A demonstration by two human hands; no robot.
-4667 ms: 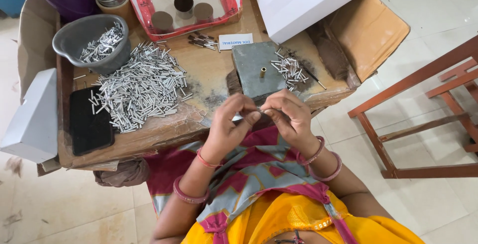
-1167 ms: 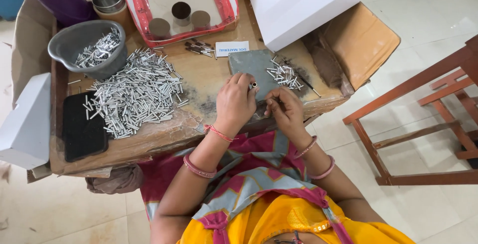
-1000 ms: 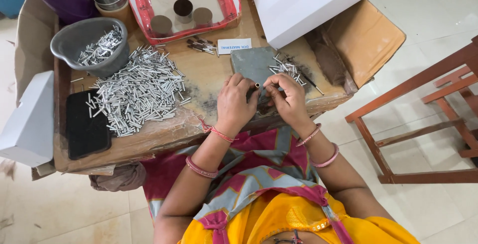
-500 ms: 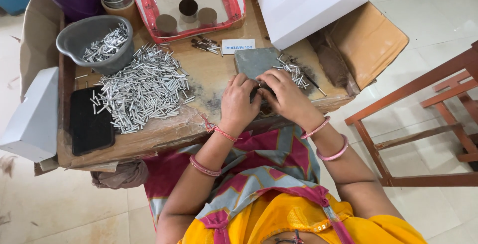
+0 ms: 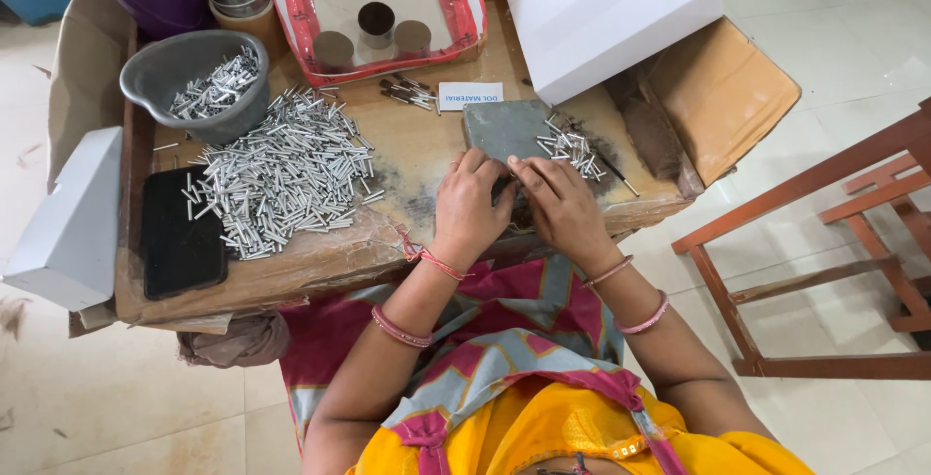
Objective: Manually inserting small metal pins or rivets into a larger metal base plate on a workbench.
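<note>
Both hands, left hand and right hand, meet at the grey block's near edge, grip contents hidden; small tube cluster lies just beyond the right.

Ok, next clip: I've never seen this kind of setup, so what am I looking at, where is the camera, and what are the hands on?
No machine here: a person works with bare hands, filmed by a camera worn on the head, looking down. The left hand and right hand meet at a grey block on a worn wooden table; whatever small piece they pinch is hidden. Beside the right hand lies a small cluster of metal pins. To the left are a big heap of metal pins, a grey bowl holding more, and a black flat slab. Behind stand a red-rimmed tray and a white box.
</note>
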